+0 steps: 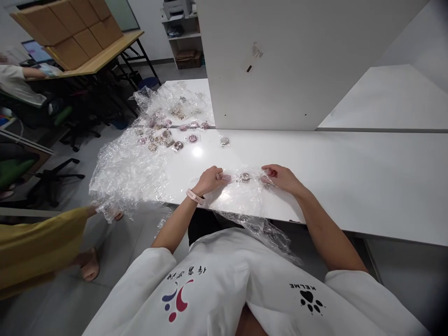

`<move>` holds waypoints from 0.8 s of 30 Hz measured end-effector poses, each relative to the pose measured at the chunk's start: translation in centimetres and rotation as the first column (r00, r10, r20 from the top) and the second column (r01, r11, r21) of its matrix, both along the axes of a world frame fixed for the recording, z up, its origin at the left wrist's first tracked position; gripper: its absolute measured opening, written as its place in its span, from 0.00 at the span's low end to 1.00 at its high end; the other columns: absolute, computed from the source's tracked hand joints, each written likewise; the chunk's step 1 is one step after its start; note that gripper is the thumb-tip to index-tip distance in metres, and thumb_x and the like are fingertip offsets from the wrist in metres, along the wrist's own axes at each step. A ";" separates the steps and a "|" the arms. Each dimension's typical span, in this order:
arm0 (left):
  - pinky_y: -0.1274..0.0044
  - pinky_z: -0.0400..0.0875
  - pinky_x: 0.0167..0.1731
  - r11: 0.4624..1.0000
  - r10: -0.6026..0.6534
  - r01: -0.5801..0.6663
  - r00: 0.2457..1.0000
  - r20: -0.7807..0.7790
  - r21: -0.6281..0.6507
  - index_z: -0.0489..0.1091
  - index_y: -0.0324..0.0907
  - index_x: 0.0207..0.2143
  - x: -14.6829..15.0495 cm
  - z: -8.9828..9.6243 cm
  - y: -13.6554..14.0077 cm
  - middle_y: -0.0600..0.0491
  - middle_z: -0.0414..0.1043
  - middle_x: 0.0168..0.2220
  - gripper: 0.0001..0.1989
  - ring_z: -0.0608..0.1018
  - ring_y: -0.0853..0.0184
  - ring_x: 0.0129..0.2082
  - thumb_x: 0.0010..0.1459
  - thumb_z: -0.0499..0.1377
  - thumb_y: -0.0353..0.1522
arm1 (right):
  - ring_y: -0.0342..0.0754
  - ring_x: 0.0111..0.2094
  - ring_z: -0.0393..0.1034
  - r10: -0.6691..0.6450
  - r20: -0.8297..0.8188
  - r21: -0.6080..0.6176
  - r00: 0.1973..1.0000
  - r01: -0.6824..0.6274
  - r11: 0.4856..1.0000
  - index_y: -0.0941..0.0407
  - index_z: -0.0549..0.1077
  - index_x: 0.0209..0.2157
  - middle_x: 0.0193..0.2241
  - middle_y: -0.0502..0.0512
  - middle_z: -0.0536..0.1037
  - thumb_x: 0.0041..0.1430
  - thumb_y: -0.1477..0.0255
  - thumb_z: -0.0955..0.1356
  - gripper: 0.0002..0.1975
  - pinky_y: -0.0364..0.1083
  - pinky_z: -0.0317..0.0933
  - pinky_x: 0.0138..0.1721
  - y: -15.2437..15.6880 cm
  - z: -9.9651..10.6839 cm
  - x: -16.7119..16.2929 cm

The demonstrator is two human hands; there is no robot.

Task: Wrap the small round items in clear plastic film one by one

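A sheet of clear plastic packaging point(241, 198) with small round items inside lies on the white table in front of me. At its left end my left hand point(211, 179), with a pale pink band on the wrist, pinches the plastic by a pinkish packet point(226, 178). My right hand point(281, 178) pinches the other end, its fingertips curled together. Between the hands shows a dark round piece point(245, 177) under the film. More crumpled clear film point(261, 228) hangs over the near table edge against my body. What exactly the small pieces are is too small to tell.
A large heap of clear plastic point(129, 163) covers the table's left end and spills over its edge. Small wrapped round pieces lie around it, one wrapped piece point(224, 141) apart. A tall white panel point(266, 65) stands behind. People are at left, one in a yellow garment point(42, 247).
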State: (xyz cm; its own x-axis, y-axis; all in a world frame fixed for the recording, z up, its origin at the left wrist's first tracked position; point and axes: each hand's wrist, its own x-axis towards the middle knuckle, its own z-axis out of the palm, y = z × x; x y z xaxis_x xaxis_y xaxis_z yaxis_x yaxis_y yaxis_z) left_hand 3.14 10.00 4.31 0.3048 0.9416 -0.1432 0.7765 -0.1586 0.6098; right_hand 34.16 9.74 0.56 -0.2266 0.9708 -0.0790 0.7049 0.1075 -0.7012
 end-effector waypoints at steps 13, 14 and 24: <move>0.78 0.58 0.25 0.987 0.006 0.028 0.978 0.210 -0.157 0.61 0.42 0.24 -0.6 0.3 -0.4 0.56 0.65 0.24 0.17 0.66 0.71 0.23 0.52 0.64 0.42 | 0.59 0.53 0.63 0.157 0.315 0.201 0.936 -0.227 0.953 0.52 0.66 0.58 0.58 0.61 0.67 0.62 0.65 0.63 0.23 0.52 0.66 0.39 -6.3 1.1 -4.2; 0.78 0.57 0.25 0.982 -0.015 0.060 0.970 0.242 -0.178 0.61 0.42 0.24 -0.2 0.2 -1.0 0.57 0.65 0.24 0.17 0.65 0.72 0.22 0.53 0.64 0.43 | 0.60 0.54 0.62 0.147 0.324 0.235 0.935 -0.230 0.944 0.52 0.64 0.60 0.59 0.61 0.66 0.62 0.64 0.64 0.25 0.53 0.66 0.42 -6.8 0.8 -4.4; 0.77 0.57 0.27 0.998 0.065 -0.058 0.966 0.250 -0.036 0.57 0.43 0.26 4.7 -1.5 2.6 0.58 0.62 0.24 0.14 0.64 0.70 0.25 0.57 0.60 0.37 | 0.53 0.45 0.71 -0.127 0.226 0.307 0.966 0.053 0.950 0.52 0.70 0.56 0.49 0.58 0.73 0.64 0.65 0.63 0.20 0.47 0.65 0.37 0.0 -0.7 -6.1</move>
State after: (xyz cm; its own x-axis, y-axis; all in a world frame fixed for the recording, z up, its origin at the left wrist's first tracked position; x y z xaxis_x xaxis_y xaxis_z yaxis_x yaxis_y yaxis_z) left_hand 7.79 12.58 2.79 0.2758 0.9564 -0.0960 0.6062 -0.0956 0.7896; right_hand 28.07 9.72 -0.09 -0.1472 0.9738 0.1734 0.8642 0.2119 -0.4565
